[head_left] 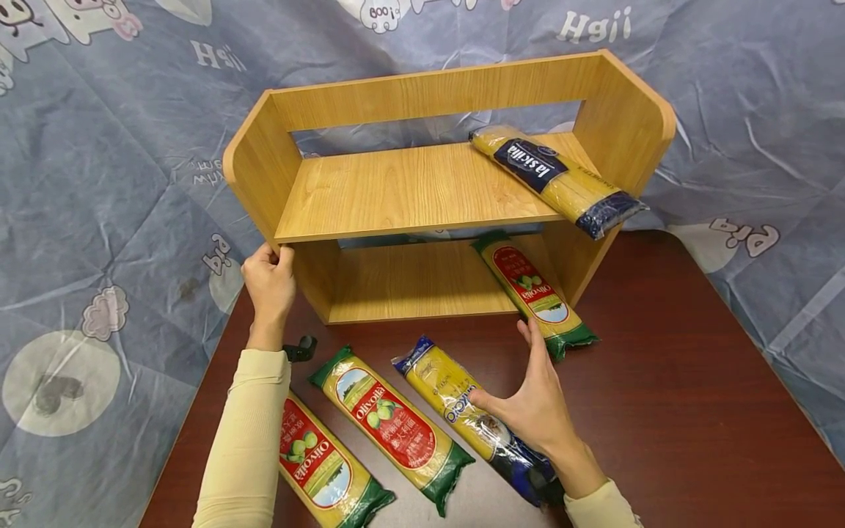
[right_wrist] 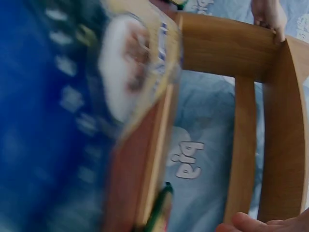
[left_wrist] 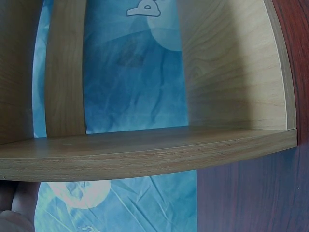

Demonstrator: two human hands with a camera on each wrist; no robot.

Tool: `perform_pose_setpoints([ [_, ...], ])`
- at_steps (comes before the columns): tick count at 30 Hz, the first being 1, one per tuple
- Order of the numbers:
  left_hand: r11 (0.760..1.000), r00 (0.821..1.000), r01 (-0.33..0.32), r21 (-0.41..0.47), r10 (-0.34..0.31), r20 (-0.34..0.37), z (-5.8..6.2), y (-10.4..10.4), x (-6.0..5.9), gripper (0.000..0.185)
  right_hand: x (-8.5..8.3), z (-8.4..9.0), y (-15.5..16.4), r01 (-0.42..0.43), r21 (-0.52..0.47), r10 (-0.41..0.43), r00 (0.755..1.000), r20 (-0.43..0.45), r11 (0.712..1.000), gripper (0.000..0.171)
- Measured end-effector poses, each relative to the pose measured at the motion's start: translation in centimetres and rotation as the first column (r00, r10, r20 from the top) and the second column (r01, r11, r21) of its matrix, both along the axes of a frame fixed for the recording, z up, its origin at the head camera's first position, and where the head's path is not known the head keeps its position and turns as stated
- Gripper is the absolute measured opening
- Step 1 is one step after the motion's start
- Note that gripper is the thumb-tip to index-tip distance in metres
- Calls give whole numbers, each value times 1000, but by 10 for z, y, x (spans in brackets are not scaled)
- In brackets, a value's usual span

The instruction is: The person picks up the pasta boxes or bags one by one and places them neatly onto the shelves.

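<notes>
My left hand (head_left: 269,287) grips the front edge of the wooden shelf (head_left: 396,194) at its left side panel, just under the upper board. In the left wrist view, part of that hand (left_wrist: 19,208) shows below the panel. My right hand (head_left: 538,400) is spread, thumb and fingers apart, over a yellow and blue spaghetti pack (head_left: 439,381) on the table. Its fingertips are close to a green-ended spaghetti pack (head_left: 521,282) that lies on the lower shelf and sticks out in front; contact there cannot be told. In the right wrist view the blue pack (right_wrist: 63,116) looms large and blurred.
Two more red-labelled spaghetti packs, one in the middle (head_left: 392,422) and one at the left (head_left: 317,462), lie slanted on the dark table (head_left: 693,381). A navy-labelled spaghetti pack (head_left: 554,176) overhangs the upper shelf at the right. A patterned cloth (head_left: 119,220) hangs behind.
</notes>
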State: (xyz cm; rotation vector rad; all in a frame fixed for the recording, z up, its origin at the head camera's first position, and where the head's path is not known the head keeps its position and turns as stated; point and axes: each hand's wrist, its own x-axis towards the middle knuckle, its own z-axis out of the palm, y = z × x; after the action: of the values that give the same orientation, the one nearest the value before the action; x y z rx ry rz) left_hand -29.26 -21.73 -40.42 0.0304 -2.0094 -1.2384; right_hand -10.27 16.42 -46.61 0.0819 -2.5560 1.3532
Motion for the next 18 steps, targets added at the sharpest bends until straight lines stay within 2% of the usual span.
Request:
perform_pose_setpoints([
  [5, 1000, 1000, 6, 3, -6, 13, 0, 1, 2, 23, 2, -11, -3, 2, 7, -2, 999, 53, 1000, 137],
  [11, 1000, 1000, 6, 8, -6, 18, 1, 1, 2, 23, 4, -21, -8, -33, 4, 33, 997, 64, 999, 134],
  [18, 1000, 1000, 5, 0, -5, -1, 1, 1, 1, 22, 16, -37, -23, -47, 6, 46, 990, 131, 999, 132],
])
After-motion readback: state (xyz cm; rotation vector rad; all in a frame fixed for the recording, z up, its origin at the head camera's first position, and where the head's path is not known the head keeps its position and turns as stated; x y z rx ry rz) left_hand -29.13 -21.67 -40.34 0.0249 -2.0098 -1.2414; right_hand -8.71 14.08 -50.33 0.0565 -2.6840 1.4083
